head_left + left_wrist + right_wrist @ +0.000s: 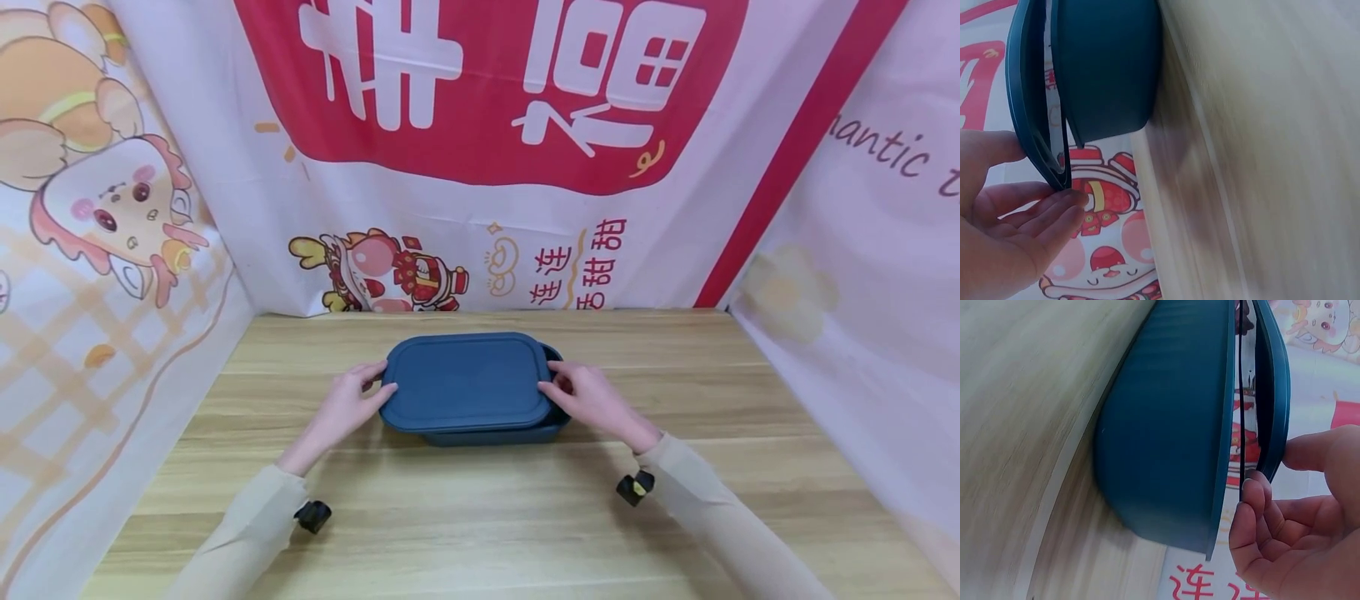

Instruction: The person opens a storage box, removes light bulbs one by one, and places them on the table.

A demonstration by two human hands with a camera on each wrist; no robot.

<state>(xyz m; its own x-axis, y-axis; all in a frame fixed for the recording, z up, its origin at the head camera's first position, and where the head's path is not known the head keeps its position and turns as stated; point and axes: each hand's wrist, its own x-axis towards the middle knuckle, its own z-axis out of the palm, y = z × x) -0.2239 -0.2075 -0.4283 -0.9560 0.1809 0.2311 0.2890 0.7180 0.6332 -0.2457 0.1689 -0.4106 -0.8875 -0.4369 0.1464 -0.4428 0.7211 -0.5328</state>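
Together, left hand (351, 402) and right hand (592, 402) pinch a lid (465, 381) by opposite ends, likely for balance above a box (498, 437)

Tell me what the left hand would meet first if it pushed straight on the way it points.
The blue rounded-corner lid, whose left end the left hand pinches. Beyond that edge, the matching container underneath seems next in line, though depth is hard to judge.
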